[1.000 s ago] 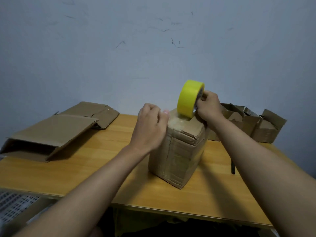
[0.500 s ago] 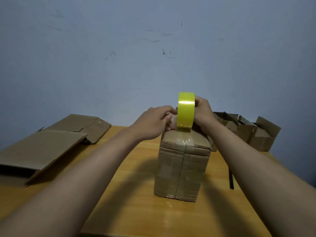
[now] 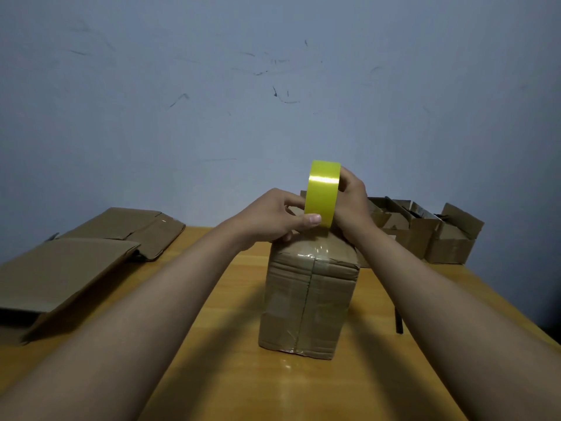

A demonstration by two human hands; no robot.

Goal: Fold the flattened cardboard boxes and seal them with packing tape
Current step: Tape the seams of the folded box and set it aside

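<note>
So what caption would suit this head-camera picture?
Both hands, left hand and right hand, hold a yellow tape roll upright atop a taped cardboard box.

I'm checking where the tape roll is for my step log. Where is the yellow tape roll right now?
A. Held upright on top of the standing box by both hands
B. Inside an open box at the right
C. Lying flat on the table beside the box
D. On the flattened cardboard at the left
A: the yellow tape roll stands on edge atop the box, with the right hand gripping it and the left hand's thumb on it.
</note>
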